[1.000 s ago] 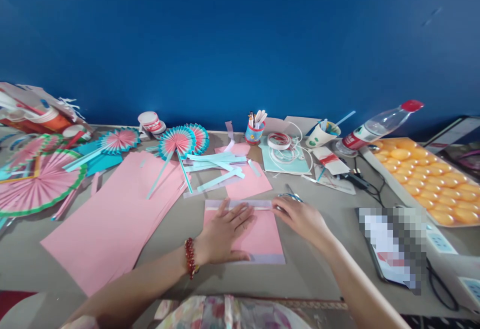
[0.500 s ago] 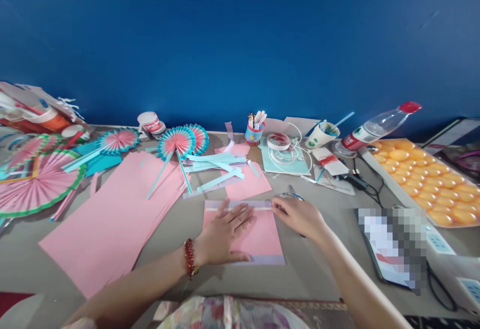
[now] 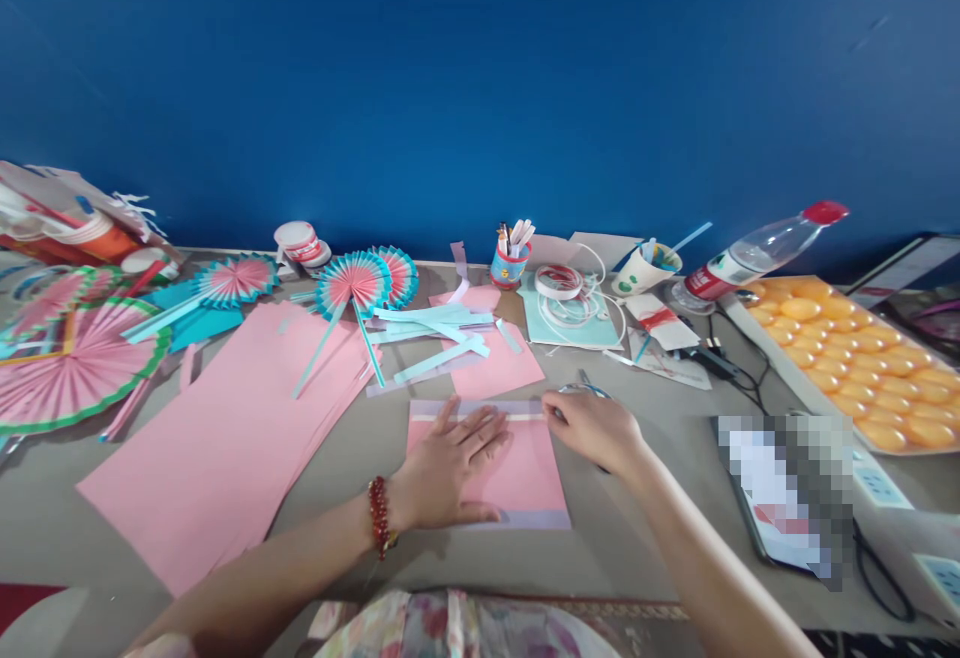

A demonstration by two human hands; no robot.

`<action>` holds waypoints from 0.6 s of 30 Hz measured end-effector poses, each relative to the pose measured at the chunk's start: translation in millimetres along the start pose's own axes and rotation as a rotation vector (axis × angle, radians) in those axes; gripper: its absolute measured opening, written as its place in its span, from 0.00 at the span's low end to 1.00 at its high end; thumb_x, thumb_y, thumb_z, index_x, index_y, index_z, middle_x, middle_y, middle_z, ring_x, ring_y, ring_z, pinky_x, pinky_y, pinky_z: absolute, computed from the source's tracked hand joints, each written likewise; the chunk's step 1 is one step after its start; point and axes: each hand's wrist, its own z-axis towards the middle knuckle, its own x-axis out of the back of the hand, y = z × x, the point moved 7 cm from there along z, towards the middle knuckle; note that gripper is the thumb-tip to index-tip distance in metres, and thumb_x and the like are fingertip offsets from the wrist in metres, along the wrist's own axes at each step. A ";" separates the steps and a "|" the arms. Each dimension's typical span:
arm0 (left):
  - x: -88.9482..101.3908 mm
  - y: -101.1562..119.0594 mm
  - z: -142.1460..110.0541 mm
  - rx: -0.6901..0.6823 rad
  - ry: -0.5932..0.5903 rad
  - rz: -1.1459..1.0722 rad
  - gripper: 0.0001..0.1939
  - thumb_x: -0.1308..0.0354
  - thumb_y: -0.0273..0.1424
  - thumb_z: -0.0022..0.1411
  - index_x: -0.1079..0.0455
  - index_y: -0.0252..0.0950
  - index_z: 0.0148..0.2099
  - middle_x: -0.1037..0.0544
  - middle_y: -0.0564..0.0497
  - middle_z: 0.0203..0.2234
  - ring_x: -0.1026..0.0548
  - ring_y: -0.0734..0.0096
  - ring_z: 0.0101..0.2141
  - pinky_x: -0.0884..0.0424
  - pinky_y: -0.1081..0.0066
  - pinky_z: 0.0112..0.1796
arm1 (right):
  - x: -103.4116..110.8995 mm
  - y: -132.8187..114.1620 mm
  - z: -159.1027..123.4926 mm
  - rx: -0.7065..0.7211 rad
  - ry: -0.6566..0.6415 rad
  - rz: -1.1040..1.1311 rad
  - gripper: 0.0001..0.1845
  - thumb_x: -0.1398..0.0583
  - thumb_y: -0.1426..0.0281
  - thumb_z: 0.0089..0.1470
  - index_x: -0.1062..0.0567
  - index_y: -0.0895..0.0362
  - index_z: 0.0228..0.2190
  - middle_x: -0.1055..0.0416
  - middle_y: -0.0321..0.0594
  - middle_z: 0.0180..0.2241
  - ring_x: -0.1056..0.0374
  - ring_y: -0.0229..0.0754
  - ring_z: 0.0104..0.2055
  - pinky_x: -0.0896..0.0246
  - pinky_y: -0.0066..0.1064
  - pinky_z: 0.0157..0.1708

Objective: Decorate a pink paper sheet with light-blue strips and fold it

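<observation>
A pink paper sheet (image 3: 529,473) with pale lilac strips along its far and near edges lies on the grey table (image 3: 622,538) in front of me. My left hand (image 3: 450,463) rests flat on it, fingers spread, open. My right hand (image 3: 592,428) sits at the sheet's far right corner, fingers curled down onto the edge of the far strip; whether it holds anything is hidden. Scissors (image 3: 589,388) lie just beyond that hand.
Pink sheets (image 3: 225,438) spread at left, with pleated paper fans (image 3: 82,363) and a small fan (image 3: 352,283). Pale blue strips (image 3: 435,328), a pen cup (image 3: 510,258), tape roll (image 3: 559,281), paper cup (image 3: 645,268), plastic bottle (image 3: 757,248), orange tray (image 3: 847,358), blurred device (image 3: 784,488).
My right hand has slid left from beside the scissors to the sheet's far right corner. My left hand has stayed flat on the sheet.
</observation>
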 end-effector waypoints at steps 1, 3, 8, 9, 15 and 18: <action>0.2 -0.5 -0.6 0.000 -0.001 -0.005 0.46 0.64 0.61 0.67 0.62 0.35 0.74 0.53 0.44 0.71 0.56 0.55 0.70 0.75 0.48 0.65 | 0.1 -0.3 0.6 0.003 0.000 -0.003 0.12 0.48 0.69 0.62 0.25 0.50 0.33 0.22 0.39 0.37 0.27 0.43 0.39 0.51 0.28 0.27; 2.1 -0.4 -0.5 -0.001 -0.007 -0.012 0.46 0.63 0.61 0.67 0.60 0.34 0.74 0.53 0.44 0.71 0.55 0.55 0.70 0.73 0.49 0.66 | 0.4 -1.3 2.0 0.011 -0.001 -0.008 0.12 0.48 0.69 0.62 0.25 0.50 0.33 0.22 0.39 0.37 0.26 0.44 0.39 0.49 0.28 0.28; 13.2 13.0 18.2 -0.008 -0.021 -0.008 0.45 0.59 0.59 0.68 0.52 0.27 0.72 0.52 0.38 0.70 0.55 0.51 0.69 0.70 0.49 0.66 | 2.2 -4.3 4.7 0.036 -0.009 -0.018 0.13 0.48 0.69 0.60 0.24 0.50 0.33 0.21 0.39 0.37 0.26 0.44 0.39 0.46 0.29 0.30; 14.2 18.9 24.8 -0.045 -0.017 -0.014 0.45 0.58 0.57 0.68 0.51 0.26 0.71 0.53 0.38 0.70 0.56 0.51 0.70 0.68 0.52 0.67 | 2.5 -4.3 4.8 0.037 -0.010 -0.020 0.13 0.48 0.70 0.60 0.24 0.50 0.33 0.21 0.39 0.37 0.26 0.44 0.39 0.46 0.29 0.30; -3.5 22.4 51.4 -0.091 0.004 -0.118 0.42 0.56 0.53 0.70 0.53 0.25 0.72 0.49 0.38 0.70 0.51 0.57 0.69 0.56 0.62 0.67 | 1.2 -0.3 0.3 0.024 0.005 -0.024 0.12 0.48 0.68 0.60 0.24 0.51 0.36 0.21 0.41 0.39 0.26 0.46 0.41 0.44 0.31 0.31; -10.1 17.9 50.9 -0.100 0.020 -0.145 0.43 0.56 0.53 0.70 0.56 0.27 0.73 0.49 0.39 0.70 0.52 0.58 0.69 0.55 0.61 0.67 | -1.5 2.6 -3.8 0.003 -0.002 -0.015 0.10 0.46 0.66 0.61 0.25 0.51 0.39 0.21 0.40 0.39 0.25 0.46 0.40 0.43 0.31 0.31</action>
